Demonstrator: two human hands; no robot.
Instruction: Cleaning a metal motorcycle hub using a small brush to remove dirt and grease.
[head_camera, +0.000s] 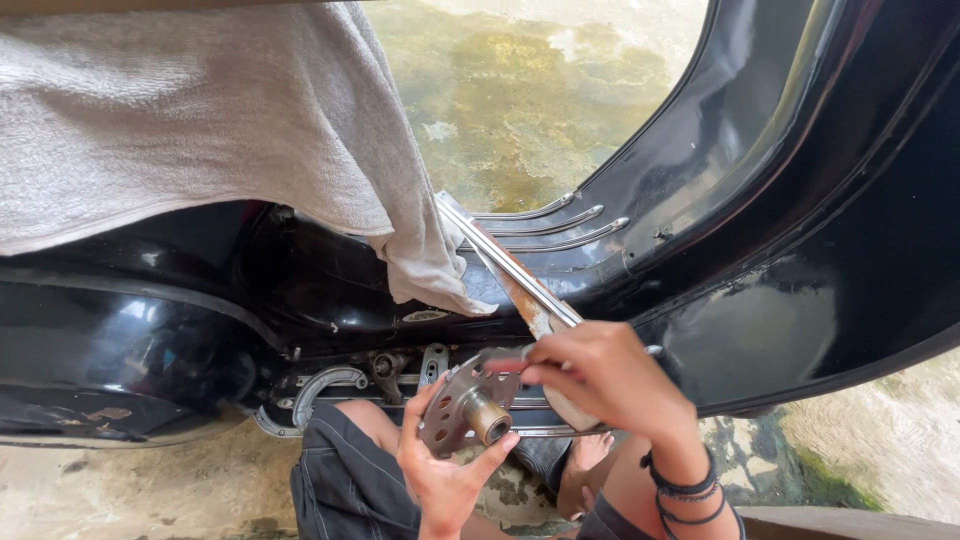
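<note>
Wet, stained concrete floor (540, 90) in daylight; black scooter body (800, 230) across

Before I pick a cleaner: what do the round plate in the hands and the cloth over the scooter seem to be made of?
Round plate: apparently bare metal, dull grey with drilled holes and a brownish, brass-like hub. Cloth: soft looped fabric, pale grey, probably cotton towelling, hanging in folds.
</note>
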